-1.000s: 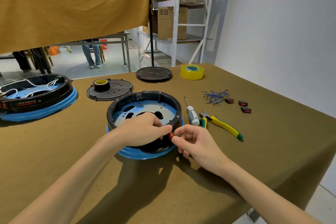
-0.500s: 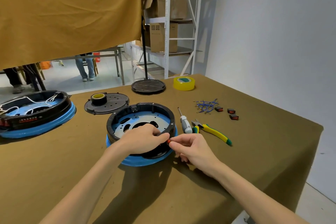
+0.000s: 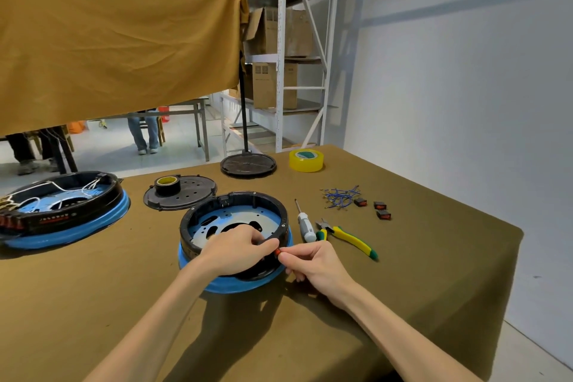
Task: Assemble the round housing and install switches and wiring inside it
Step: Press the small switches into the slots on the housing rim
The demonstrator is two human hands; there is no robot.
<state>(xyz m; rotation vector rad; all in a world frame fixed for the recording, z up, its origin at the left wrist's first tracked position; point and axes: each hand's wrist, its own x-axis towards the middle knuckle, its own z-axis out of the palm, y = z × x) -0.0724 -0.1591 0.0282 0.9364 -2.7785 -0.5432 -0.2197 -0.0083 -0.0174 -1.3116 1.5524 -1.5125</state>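
Item 1, round housing (image 3: 192,226): black ring on a blue base, near the bench's front edge, about midway along it. I keep it close so both hands reach its near wall.

Item 2, my left hand (image 3: 235,253): draped over the housing's near rim, fingers curled around the wall and gripping it from inside, presumably to brace the ring against the push from outside.

Item 3, my right hand (image 3: 313,263): just outside the same wall, thumb and fingertips pinching a small red switch (image 3: 278,252) against the ring's outer face. I judge it is being seated into a wall opening; the opening itself is hidden.

Item 4, spare switches (image 3: 379,209): three, toward the right edge, beside the blue wires (image 3: 339,197), staged for later fitting.

Item 5, screwdriver (image 3: 305,225) and pliers (image 3: 347,237): just right of the housing, within easy reach.

Item 6, perforated lid (image 3: 186,195): behind the housing, carrying a tape roll; set aside until wiring is in.

Item 7, second housing (image 3: 62,211): at the left edge, already wired.
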